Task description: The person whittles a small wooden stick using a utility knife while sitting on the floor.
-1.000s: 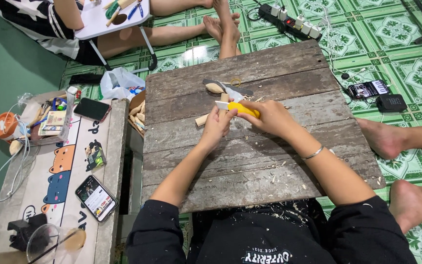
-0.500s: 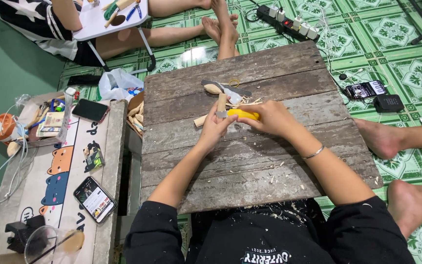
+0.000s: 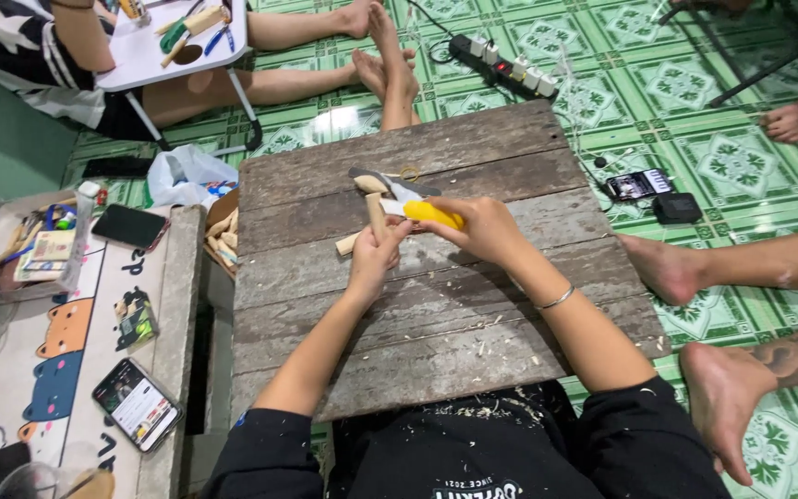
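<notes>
Left hand point(image 3: 373, 261): closed around a short pale wooden stick point(image 3: 376, 218), held upright-tilted over the middle of the plank counter point(image 3: 436, 314), presumably so its upper end meets the blade. Right hand point(image 3: 484, 227): closed on the yellow handle of a knife point(image 3: 429, 213), at 3 o'clock of the stick, the blade end pointing toward 9 o'clock and touching or just beside the wood; the edge itself is hidden between stick and fingers. A second stick point(image 3: 347, 244) lies flat at 8 o'clock of the left hand, partly behind it. Beyond the hands at 12 o'clock: a grey flat tool or sheath point(image 3: 373, 175), a pale wood piece point(image 3: 370, 185) on it, and a small ring point(image 3: 409, 173); their exact kinds are hard to make out. Shavings point(image 3: 482, 346) are scattered over the near planks and the dark shirt, consistent with carving done above the lap. At 9 o'clock of the counter, a box of wood blanks point(image 3: 221, 238) sits within reach, mostly cut off by the counter's edge. Farther at 9 o'clock, a low side table point(image 3: 163, 305) carries two phones point(image 3: 137, 404), cards and cables. At 3 o'clock, other people's bare feet point(image 3: 667, 268) rest on the green tiled floor point(image 3: 713, 120); a power strip point(image 3: 504, 66) lies at 1 o'clock. Another person sits at 11 o'clock, largely out of frame.
</notes>
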